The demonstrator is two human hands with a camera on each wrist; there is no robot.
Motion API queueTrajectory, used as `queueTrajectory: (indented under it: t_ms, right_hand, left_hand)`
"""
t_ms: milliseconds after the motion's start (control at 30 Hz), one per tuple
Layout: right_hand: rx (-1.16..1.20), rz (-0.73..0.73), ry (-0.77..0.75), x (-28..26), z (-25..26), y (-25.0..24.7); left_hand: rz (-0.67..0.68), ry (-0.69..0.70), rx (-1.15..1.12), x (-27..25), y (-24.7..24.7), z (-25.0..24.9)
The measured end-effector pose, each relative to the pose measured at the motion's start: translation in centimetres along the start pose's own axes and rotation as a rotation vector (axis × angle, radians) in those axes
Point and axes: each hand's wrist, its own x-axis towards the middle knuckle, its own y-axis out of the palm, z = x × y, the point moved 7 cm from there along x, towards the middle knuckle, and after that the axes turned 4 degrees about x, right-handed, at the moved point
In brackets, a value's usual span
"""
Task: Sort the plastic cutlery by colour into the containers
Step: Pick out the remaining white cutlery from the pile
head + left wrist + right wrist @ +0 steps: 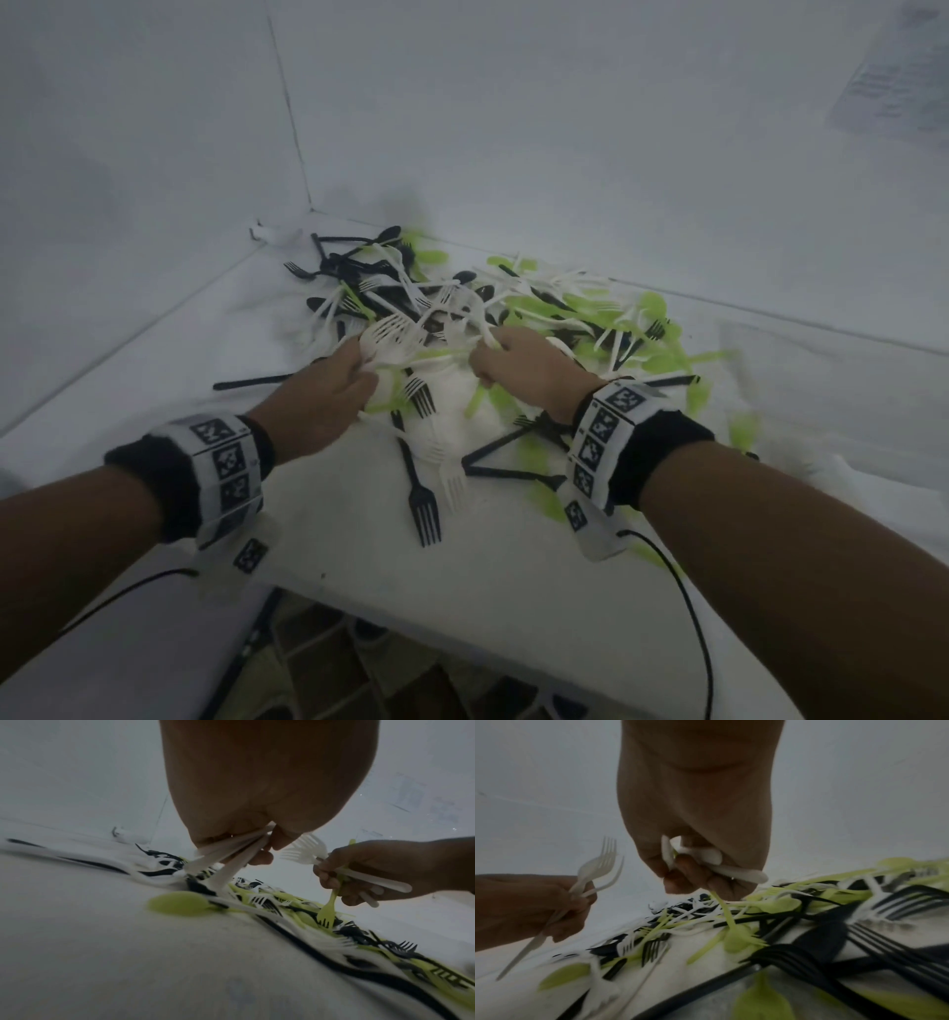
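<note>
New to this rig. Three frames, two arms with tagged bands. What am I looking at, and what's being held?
No robot: a person with marker bands and a camera on each wrist, plus a head camera. The head view looks down at both hands over a white table strewn with a pile of black, white and green plastic cutlery. The other two views look along each hand. The left hand grips a bunch of white forks. The right hand grips white pieces together with one green fork hanging tines down. No containers are in view.
</note>
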Motion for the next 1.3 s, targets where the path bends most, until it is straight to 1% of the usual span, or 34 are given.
queueTrajectory:
  t_ms: [67,133,233,333,433,533,600,733,833,933,967,1000,1067,1133,1233,1300]
  right_hand:
    - [-0.128,0.111,0.028,0.3,0.2,1.7]
    - [-0.225,0.191,0.035,0.2,0.3,2.9]
    - [-0.339,0.282,0.037,-0.3,0.4,3.7]
    - [-0.297,0.354,0.032,-0.7,0.4,3.6]
    - [-0.244,0.422,0.061,-1.5,0.5,3.5]
    - [-0.207,0.454,0.101,-2.0,0.3,3.3]
    - [-0.204,0.449,0.108,-2.5,0.7,3.3]
    - [-0.16,0.39,0.082,-2.7,1.6,2.9]
    - [-0.106,0.377,0.079,-2.7,2.0,3.0]
    - [0.0,0.363,0.156,-3.3,2.3,3.0]
    - [0.05,0.336,0.19,-3.2,2.3,2.8]
    - [0.078,0.282,0.204,-2.9,2.2,2.5]
    - [0.063,0.146,0.181,-2.2,2.1,1.7]
    - [0.068,0.039,0.179,-1.5,2.0,1.2]
    - [0.17,-0.088,0.132,-1.0,2.7,0.6]
    - [0.237,-0.198,0.097,-0.7,3.3,-0.2]
  left_hand:
    - [0.004,-0.001,-0.034,-0.8,0.0,0.9]
    - [0.033,-0.016,-0.052,-1.5,0.2,1.7]
    - [0.048,-0.006,-0.001,-2.5,0.6,2.3]
    - [0.063,-0.01,0.014,-3.2,1.1,2.4]
    - [0.077,-0.025,0.009,-3.4,1.6,2.8]
    - [0.087,-0.031,-0.001,-3.3,2.0,2.7]
    - [0.096,-0.022,0.006,-3.2,2.1,2.7]
    - [0.099,-0.006,0.007,-2.7,2.1,2.6]
    - [0.09,-0.004,0.0,-2.5,2.0,2.4]
    - [0.094,0.003,0.005,-2.4,2.0,2.4]
    - [0.095,0.004,0.006,-2.4,2.0,2.4]
    - [0.094,0.006,0.002,-2.3,1.9,2.5]
    - [0.09,0.013,-0.007,-2.3,1.9,2.4]
    - [0.087,0.018,-0.011,-2.3,1.8,2.4]
    - [0.085,0.024,-0.006,-2.2,1.7,2.5]
    - [0.082,0.026,-0.011,-2.2,1.6,2.6]
